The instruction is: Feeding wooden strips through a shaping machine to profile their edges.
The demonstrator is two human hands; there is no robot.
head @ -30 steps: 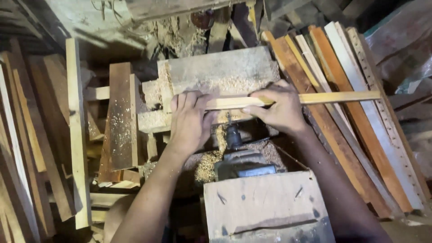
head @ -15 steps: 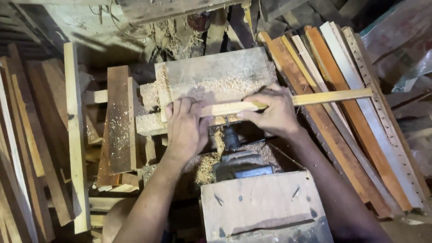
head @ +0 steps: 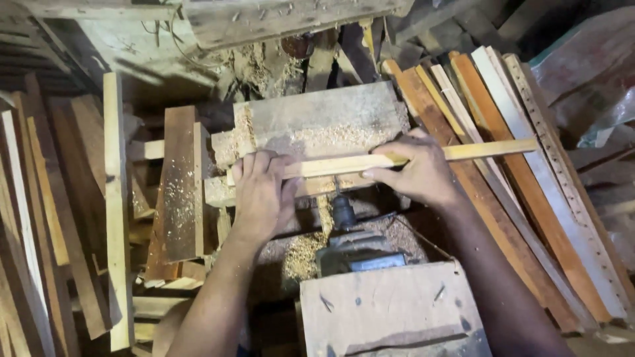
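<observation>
A long pale wooden strip (head: pixel 489 150) lies across a sawdust-covered grey machine table (head: pixel 324 119). My left hand (head: pixel 261 192) presses flat on the strip's left end. My right hand (head: pixel 417 168) grips the strip near its middle, fingers wrapped over the top edge. Just below the strip, between my hands, a dark spindle of a motor (head: pixel 342 211) points up at it, with sawdust piled beside it.
Long boards (head: pixel 529 198) lean in a stack at the right. More planks (head: pixel 40 218) stand at the left, and a brown board (head: pixel 178 185) lies beside the table. A wooden box with nails (head: pixel 390 311) sits in front.
The strip has slid to the left across the table, and both hands have shifted left with it.
</observation>
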